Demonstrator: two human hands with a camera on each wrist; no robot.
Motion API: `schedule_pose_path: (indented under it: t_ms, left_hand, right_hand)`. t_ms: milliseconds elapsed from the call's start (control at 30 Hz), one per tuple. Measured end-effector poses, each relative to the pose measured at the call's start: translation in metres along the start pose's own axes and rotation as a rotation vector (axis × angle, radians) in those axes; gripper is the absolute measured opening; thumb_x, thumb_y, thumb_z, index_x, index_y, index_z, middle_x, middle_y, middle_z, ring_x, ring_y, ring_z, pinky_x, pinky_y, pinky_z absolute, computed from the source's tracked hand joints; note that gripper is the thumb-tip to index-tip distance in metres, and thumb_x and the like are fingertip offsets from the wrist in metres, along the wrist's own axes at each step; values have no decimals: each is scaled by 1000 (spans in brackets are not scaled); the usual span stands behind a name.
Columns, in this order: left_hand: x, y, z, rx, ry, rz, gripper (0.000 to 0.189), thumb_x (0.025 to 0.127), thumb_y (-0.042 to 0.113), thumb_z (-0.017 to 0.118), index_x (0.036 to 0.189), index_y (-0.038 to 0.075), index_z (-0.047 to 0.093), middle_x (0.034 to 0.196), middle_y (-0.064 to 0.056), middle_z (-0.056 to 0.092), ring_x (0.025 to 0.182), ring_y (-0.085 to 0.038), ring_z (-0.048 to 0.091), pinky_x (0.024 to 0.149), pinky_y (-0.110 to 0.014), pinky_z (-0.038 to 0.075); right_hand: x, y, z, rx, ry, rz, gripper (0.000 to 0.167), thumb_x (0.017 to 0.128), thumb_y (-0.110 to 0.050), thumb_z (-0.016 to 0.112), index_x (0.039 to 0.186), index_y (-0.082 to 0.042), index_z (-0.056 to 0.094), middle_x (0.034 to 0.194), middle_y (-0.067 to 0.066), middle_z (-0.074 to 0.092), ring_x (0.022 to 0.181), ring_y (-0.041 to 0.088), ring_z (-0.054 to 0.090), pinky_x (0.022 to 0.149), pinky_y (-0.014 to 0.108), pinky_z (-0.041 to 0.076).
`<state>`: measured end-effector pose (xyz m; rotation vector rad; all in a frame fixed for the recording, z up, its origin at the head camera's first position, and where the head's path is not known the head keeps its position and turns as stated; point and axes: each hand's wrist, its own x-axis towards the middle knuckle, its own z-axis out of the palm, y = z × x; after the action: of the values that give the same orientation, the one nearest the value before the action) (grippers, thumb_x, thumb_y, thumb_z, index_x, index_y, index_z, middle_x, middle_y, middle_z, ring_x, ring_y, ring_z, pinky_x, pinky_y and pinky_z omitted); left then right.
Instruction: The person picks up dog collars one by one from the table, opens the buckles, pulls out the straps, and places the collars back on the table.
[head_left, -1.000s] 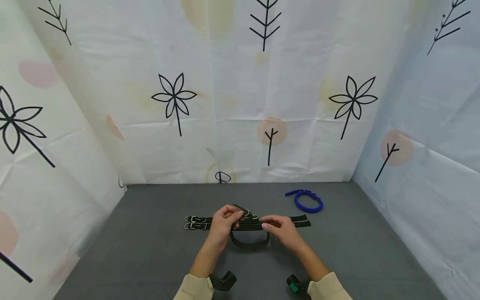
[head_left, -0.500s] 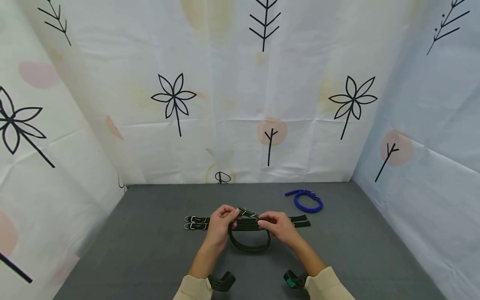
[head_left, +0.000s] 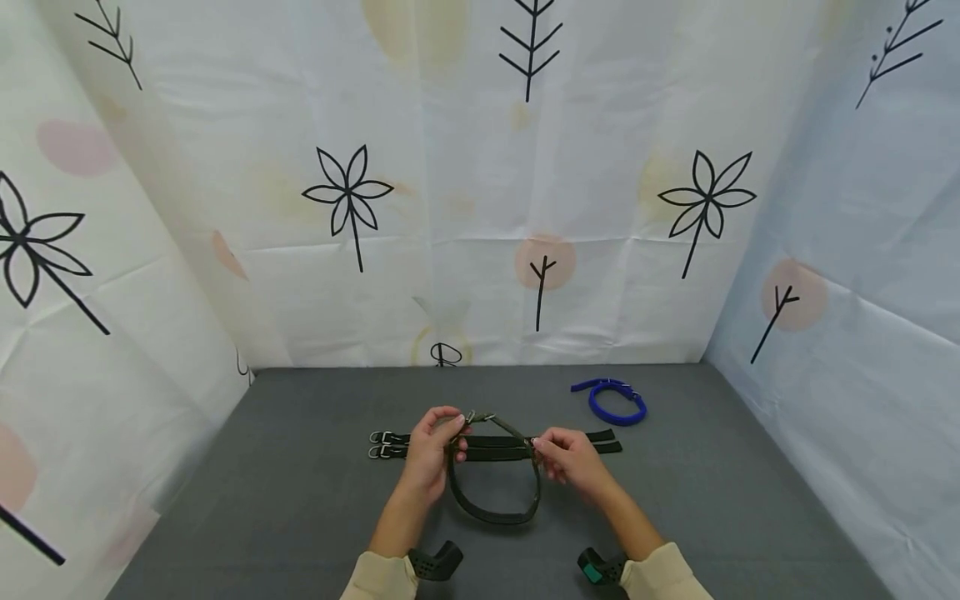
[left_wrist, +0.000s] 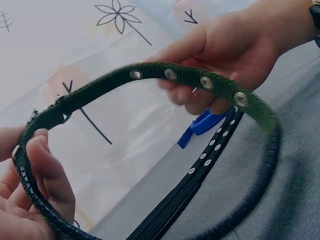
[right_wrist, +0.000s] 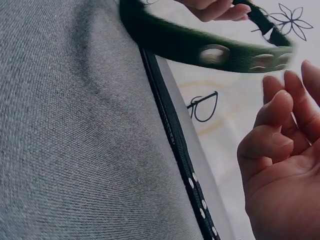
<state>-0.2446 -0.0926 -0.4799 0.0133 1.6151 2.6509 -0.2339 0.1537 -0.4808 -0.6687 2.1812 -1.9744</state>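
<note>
My left hand (head_left: 431, 450) holds a dark green dog collar (head_left: 498, 518) near its buckle, thumb inside the loop, as the left wrist view shows. The collar hangs in a wide loop above the table, its metal-ringed holes (left_wrist: 206, 83) along the upper stretch. Beside that stretch is my right hand (head_left: 573, 462), fingers loosely curled. In the right wrist view its fingertips (right_wrist: 272, 82) are close to the collar's edge, nothing visible between them. Whether they touch the strap is hard to tell.
Two black collars with silver buckles, a farther collar (head_left: 399, 437) and a nearer collar (head_left: 495, 455), lie side by side behind the hands. A blue collar (head_left: 619, 421), coiled, lies at the back right of the grey table (head_left: 300, 500). Patterned white cloth (head_left: 465, 192) surrounds the table.
The collar's loop has grown wider and hangs lower, with its holed strap stretched out between the hands. My left hand has shifted left, and my right hand slightly right, its fingers off the strap's pinched spot.
</note>
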Motion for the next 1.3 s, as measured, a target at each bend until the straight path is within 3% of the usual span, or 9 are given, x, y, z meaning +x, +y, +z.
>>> schedule_pose_path:
  t_ms: [167,367,500,600,767,967,1133,1233,1300]
  left_hand:
    - [-2,1,-2,44,-74,-24,18,96,3,58,113,1,51,87,-14,65,53,-11,50,45,-21,39]
    - [-3,-1,-1,94,-193,-38,18,98,5,57,114,3,51,88,-11,67,53,-10,48,44,-19,38]
    - [-3,0,-2,81,-170,-32,20,97,3,57,116,1,50,89,-12,68,56,-11,54,49,-22,45]
    - [-4,2,-5,65,-142,-36,22,97,-1,55,118,1,49,94,-13,68,61,-13,58,54,-25,50]
    - [-3,1,-13,47,-129,-33,27,95,-7,54,121,-3,48,99,-16,67,69,-18,63,61,-30,55]
    - [0,-3,-20,53,-127,-18,38,93,-12,54,128,-11,42,94,-13,63,75,-20,66,71,-34,56]
    - [1,-3,-25,123,-71,9,37,89,-10,61,123,-10,47,91,-8,68,76,-16,65,69,-28,52]
    - [1,-1,-30,167,-18,30,36,86,-10,65,120,-8,51,88,-5,69,74,-13,62,64,-25,47]
    - [1,1,-35,179,13,48,38,84,-12,66,120,-8,51,86,-4,68,70,-12,60,62,-24,46]
  right_hand:
    - [4,9,2,0,6,2,23,102,-6,49,94,14,58,78,3,64,53,11,47,46,24,38]
    - [15,10,19,-100,184,-7,22,97,-10,60,114,4,61,98,9,60,51,9,43,46,25,39]
    - [23,10,23,-402,281,8,20,92,-13,67,110,-3,66,92,4,62,56,11,46,52,28,41]
    - [26,12,20,-673,338,114,21,90,-19,71,107,-6,66,82,0,59,62,13,49,57,32,42]
    - [29,24,11,-861,373,301,28,88,-29,73,106,-9,63,83,0,60,64,16,53,56,37,42]
    - [42,30,7,-937,286,282,28,86,-35,74,97,-11,66,79,-1,63,60,14,53,54,35,44]
    - [53,33,5,-950,250,283,12,86,-22,72,87,-11,67,77,-1,62,62,16,55,56,36,45]
    - [53,36,0,-834,291,273,8,85,-13,70,81,-10,64,72,0,61,60,15,52,54,33,43]
    - [50,37,-5,-666,325,279,9,85,-11,68,79,-7,63,70,1,63,55,14,50,50,31,41]
